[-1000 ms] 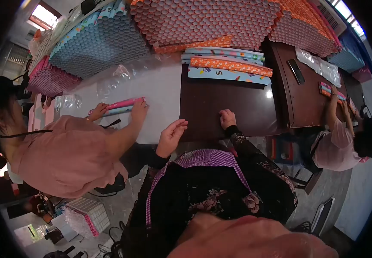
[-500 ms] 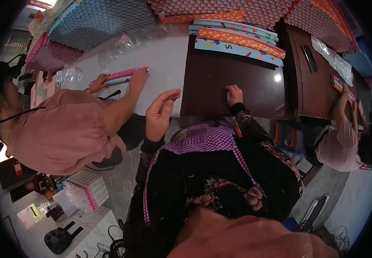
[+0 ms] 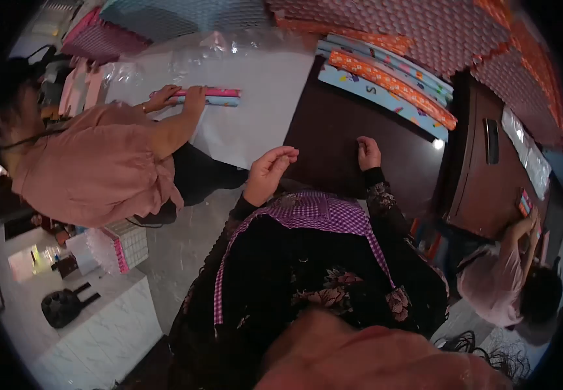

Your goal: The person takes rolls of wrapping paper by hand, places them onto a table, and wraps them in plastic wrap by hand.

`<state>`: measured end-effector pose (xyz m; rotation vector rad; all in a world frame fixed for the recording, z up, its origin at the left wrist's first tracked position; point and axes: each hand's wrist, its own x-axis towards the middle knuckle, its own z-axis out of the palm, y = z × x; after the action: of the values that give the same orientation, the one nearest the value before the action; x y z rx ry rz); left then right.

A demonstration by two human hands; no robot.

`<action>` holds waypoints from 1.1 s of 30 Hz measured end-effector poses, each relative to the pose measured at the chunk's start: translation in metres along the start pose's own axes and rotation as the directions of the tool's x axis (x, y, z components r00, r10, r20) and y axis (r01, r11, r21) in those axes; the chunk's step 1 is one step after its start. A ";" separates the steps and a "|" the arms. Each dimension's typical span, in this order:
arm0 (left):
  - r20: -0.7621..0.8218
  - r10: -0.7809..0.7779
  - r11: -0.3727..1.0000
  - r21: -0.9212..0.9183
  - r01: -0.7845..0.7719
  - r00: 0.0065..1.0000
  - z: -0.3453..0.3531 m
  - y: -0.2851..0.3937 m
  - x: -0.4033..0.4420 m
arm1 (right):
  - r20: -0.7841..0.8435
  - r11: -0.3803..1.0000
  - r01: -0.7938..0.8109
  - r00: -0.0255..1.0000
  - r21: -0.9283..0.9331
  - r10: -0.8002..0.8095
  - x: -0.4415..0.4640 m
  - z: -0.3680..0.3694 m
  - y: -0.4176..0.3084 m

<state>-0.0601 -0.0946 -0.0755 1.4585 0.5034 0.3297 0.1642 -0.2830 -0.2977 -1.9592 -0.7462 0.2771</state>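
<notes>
My left hand (image 3: 269, 174) is raised at the near edge of the dark brown table (image 3: 333, 140), its fingers pressed together, the thumb close to them, with nothing visible between them. To its right, my right hand (image 3: 369, 154) is loosely closed over the same table, no object showing in it. Beyond my hands lie several rolls: an orange patterned roll (image 3: 392, 84) and a light blue roll with coloured prints (image 3: 379, 101), with more blue rolls behind.
At left, a co-worker (image 3: 93, 159) touches a pink roll (image 3: 219, 92) and a blue roll on a white sheet (image 3: 255, 123). Another person (image 3: 489, 283) works at right near a phone (image 3: 491, 141) and plastic bags (image 3: 525, 149). Stacked tubes (image 3: 392, 26) rise behind.
The view has shifted and turned, so the table now appears slanted. The fingers and thumb of my left hand have come closer together. My right hand has stayed loosely closed.
</notes>
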 end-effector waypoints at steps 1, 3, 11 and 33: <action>-0.035 -0.033 0.999 -0.027 0.032 0.999 0.000 0.000 0.001 | 0.024 0.997 0.072 0.997 -0.037 -0.072 0.012 0.001 0.001; -0.061 -0.053 0.996 -0.073 0.048 0.997 -0.002 -0.005 -0.001 | 0.106 0.986 0.165 0.981 -0.026 -0.162 0.032 0.009 0.006; -0.162 -0.057 0.990 -0.136 0.035 0.985 -0.015 -0.027 -0.016 | 0.441 0.933 0.260 0.827 0.251 -0.349 0.073 0.082 -0.053; -0.568 -0.027 0.990 -0.131 -0.058 0.822 -0.264 -0.075 -0.385 | 0.940 0.925 0.269 0.138 0.269 -0.313 -0.219 0.371 -0.223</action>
<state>-0.5311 -0.0699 -0.1121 1.2090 0.9309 0.8145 -0.2736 -0.0747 -0.3130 -1.3011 -1.9250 1.3958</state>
